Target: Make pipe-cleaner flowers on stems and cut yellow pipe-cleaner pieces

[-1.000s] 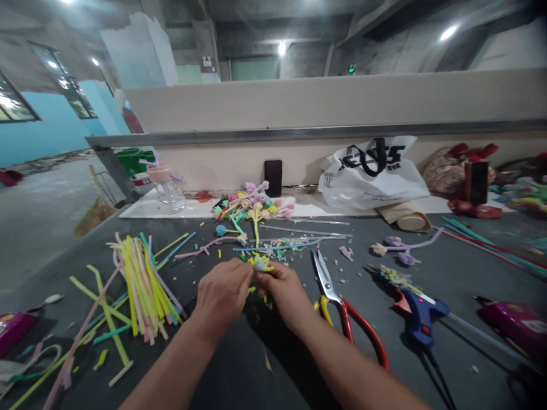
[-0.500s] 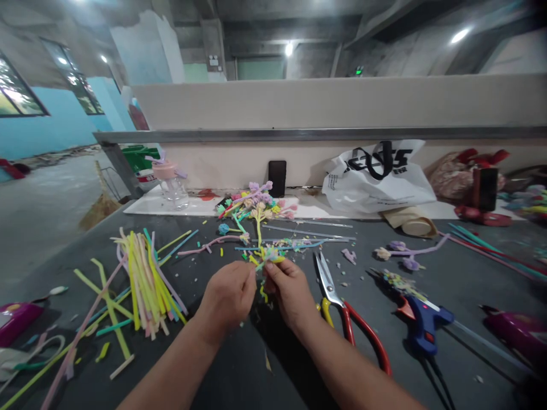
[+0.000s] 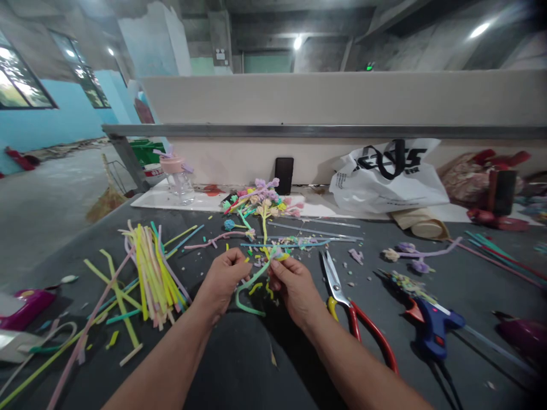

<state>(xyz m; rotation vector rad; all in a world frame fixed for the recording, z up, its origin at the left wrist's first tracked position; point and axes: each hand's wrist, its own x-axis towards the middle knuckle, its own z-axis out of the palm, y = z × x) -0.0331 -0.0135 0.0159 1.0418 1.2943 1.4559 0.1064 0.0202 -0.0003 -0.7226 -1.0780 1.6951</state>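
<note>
My right hand (image 3: 296, 289) pinches a small flower (image 3: 278, 254) with pale blue and yellow parts, at the top of a light green pipe cleaner (image 3: 250, 310). This green stem slopes down to the left from the flower, then bends back to the right in a loose hook above the table. Beside the stem, my left hand (image 3: 225, 280) is closed, thumb against curled fingers; what lies between them is hidden. Just beyond my hands, a yellow-stemmed flower (image 3: 264, 219) lies against a heap of colourful fuzzy flowers (image 3: 267, 191).
Scissors (image 3: 337, 285) with red and yellow handles and a blue glue gun (image 3: 438, 324) lie to the right. A bundle of pipe cleaners (image 3: 151, 273) is on the left. At the back are a clear cup (image 3: 177, 185), a phone (image 3: 284, 175) and a white bag (image 3: 384, 179).
My left hand has drawn a little left, away from my right hand. The green stem now shows as a long bent length below the flower. The view has shifted slightly.
</note>
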